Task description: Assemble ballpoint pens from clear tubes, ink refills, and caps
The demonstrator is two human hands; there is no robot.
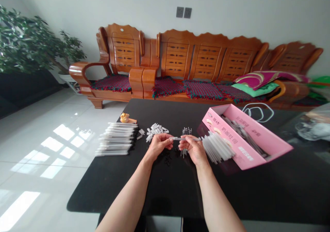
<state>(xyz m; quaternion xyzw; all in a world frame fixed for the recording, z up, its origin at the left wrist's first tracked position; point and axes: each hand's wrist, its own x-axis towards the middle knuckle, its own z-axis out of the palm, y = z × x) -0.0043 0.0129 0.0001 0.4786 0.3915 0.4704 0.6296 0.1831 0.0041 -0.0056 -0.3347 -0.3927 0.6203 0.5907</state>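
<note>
Left of pink box (232, 135): left hand (161, 143), right hand (193, 147) pinch slim pen piece (179, 139). Apparent joining step; next calls for alignment.

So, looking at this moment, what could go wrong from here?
The row of white pens reaches the left edge of the black table; a bump might send some to the floor.
The right hand is over the bundle of thin rods, so a low sweep could scatter them.
The slim pale piece seems held only by the fingertips of the left hand and right hand, so it could slip.
</note>
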